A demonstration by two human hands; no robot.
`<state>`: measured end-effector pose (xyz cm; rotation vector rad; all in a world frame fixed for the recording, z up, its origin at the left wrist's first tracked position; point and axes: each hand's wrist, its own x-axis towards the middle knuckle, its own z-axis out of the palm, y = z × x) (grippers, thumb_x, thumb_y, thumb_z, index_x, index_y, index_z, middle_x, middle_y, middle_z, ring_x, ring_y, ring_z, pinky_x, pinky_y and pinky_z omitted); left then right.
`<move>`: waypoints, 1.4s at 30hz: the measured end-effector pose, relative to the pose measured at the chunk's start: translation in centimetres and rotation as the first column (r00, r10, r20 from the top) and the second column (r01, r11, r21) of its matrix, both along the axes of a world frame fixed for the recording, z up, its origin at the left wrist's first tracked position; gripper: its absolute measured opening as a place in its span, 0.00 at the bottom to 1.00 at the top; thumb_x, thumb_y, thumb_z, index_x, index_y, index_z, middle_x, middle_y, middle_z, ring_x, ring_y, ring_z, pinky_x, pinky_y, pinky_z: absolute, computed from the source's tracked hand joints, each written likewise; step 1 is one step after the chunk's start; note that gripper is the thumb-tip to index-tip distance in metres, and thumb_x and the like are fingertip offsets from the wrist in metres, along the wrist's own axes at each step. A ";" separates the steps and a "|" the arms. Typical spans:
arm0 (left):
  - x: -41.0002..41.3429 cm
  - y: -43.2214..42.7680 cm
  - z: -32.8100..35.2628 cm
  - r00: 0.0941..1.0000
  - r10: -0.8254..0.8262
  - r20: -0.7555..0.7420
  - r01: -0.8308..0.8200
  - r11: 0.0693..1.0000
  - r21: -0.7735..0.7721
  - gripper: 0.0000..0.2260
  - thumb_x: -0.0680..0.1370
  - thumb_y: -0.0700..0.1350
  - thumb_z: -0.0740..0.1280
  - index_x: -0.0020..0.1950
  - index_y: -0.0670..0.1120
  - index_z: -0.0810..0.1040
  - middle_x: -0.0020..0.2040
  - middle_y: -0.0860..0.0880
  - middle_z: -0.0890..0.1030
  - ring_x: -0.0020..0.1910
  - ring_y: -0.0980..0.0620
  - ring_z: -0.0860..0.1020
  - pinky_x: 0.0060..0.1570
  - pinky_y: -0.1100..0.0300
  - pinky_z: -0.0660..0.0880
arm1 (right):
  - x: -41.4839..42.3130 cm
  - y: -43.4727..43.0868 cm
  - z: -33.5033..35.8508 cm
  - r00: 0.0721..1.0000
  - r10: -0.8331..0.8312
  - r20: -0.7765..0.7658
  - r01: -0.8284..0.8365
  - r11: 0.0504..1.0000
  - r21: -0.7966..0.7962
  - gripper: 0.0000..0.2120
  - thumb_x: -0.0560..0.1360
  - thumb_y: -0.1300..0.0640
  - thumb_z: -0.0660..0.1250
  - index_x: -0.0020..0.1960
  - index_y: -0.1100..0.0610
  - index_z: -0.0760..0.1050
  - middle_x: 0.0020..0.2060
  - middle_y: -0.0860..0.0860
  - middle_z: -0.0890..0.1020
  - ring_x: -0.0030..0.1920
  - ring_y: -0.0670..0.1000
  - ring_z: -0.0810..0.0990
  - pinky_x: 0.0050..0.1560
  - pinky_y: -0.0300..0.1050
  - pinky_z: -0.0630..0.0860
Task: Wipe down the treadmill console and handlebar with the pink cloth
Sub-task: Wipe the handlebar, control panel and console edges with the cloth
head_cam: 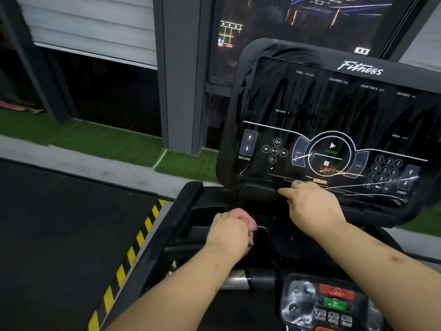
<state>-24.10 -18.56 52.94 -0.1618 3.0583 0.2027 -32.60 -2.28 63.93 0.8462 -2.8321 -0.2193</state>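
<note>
While the left hand holds the cloth bunched in a closed fist just below the console, toward its lower left, the right hand rests on the console's bottom edge with one digit stretched leftward; whether its other fingers hook that edge cannot be told. The cloth is judged light, soft and easily crumpled, best kept wadded in the palm with a pad exposed for wiping. Count: one cloth, one console, one handlebar below-left of the console, two hands
</note>
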 end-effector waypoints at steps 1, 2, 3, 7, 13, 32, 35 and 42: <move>-0.2 0.6 0.0 0.999 -0.032 -0.005 0.032 0.999 0.041 0.22 0.79 0.46 0.68 0.72 0.45 0.73 0.69 0.42 0.75 0.68 0.41 0.71 0.69 0.49 0.64 | 0.1 0.0 -0.1 1.000 -0.002 -0.003 0.002 1.000 -0.001 0.23 0.81 0.57 0.60 0.72 0.39 0.71 0.60 0.44 0.76 0.60 0.50 0.75 0.46 0.46 0.77; -0.4 1.2 0.1 0.997 -0.076 -0.019 0.077 0.993 0.087 0.24 0.80 0.45 0.66 0.76 0.45 0.70 0.74 0.42 0.71 0.73 0.41 0.67 0.73 0.49 0.61 | 0.1 0.0 -0.1 1.000 -0.001 -0.011 0.001 1.000 -0.003 0.23 0.80 0.57 0.60 0.72 0.39 0.71 0.59 0.44 0.76 0.60 0.50 0.75 0.46 0.46 0.77; -0.6 1.6 0.1 0.992 -0.120 -0.041 0.124 0.984 0.125 0.26 0.81 0.45 0.64 0.80 0.46 0.65 0.78 0.42 0.66 0.77 0.41 0.63 0.75 0.49 0.57 | 0.1 0.0 -0.1 1.000 -0.002 -0.019 0.002 1.000 -0.003 0.23 0.80 0.57 0.61 0.71 0.39 0.72 0.59 0.44 0.77 0.60 0.50 0.75 0.46 0.46 0.77; -1.2 1.6 0.0 0.982 -0.177 -0.071 0.186 0.972 0.145 0.28 0.83 0.46 0.62 0.83 0.50 0.58 0.82 0.44 0.59 0.81 0.44 0.57 0.79 0.51 0.51 | 0.1 -0.1 -0.2 0.999 -0.005 -0.032 0.006 1.000 0.018 0.22 0.80 0.56 0.61 0.71 0.38 0.72 0.59 0.43 0.77 0.59 0.49 0.75 0.45 0.45 0.77; 1.4 -1.6 0.8 0.998 -0.060 -0.029 0.063 0.991 0.120 0.28 0.82 0.41 0.63 0.82 0.47 0.61 0.80 0.43 0.65 0.79 0.43 0.62 0.79 0.51 0.50 | 0.1 -0.5 0.2 1.000 0.003 -0.015 -0.002 0.998 0.062 0.22 0.79 0.57 0.60 0.70 0.41 0.72 0.58 0.44 0.77 0.59 0.50 0.76 0.46 0.45 0.77; 7.8 -7.2 -1.3 0.997 0.053 0.050 -0.060 0.987 0.148 0.17 0.80 0.41 0.63 0.69 0.47 0.74 0.64 0.46 0.80 0.61 0.45 0.78 0.72 0.52 0.66 | 1.7 -5.6 -3.9 0.976 0.163 -0.143 -0.189 0.963 -0.192 0.22 0.77 0.58 0.68 0.71 0.53 0.76 0.58 0.49 0.82 0.53 0.54 0.79 0.42 0.48 0.81; 6.9 -6.2 -1.6 0.998 0.042 0.036 -0.050 0.967 0.251 0.19 0.84 0.47 0.59 0.74 0.46 0.71 0.74 0.47 0.73 0.67 0.45 0.75 0.71 0.51 0.69 | 1.7 -5.9 -4.2 0.968 0.168 -0.189 -0.205 0.959 -0.198 0.22 0.75 0.59 0.68 0.70 0.53 0.77 0.56 0.49 0.82 0.51 0.54 0.79 0.40 0.48 0.80; 2.1 -4.2 -2.2 0.995 0.093 0.045 -0.103 0.939 0.329 0.32 0.84 0.44 0.57 0.84 0.43 0.45 0.84 0.47 0.45 0.82 0.50 0.47 0.78 0.57 0.45 | 1.5 -6.0 -4.3 0.968 0.158 -0.197 -0.196 0.963 -0.188 0.23 0.75 0.59 0.68 0.69 0.52 0.77 0.54 0.49 0.81 0.52 0.54 0.79 0.38 0.47 0.79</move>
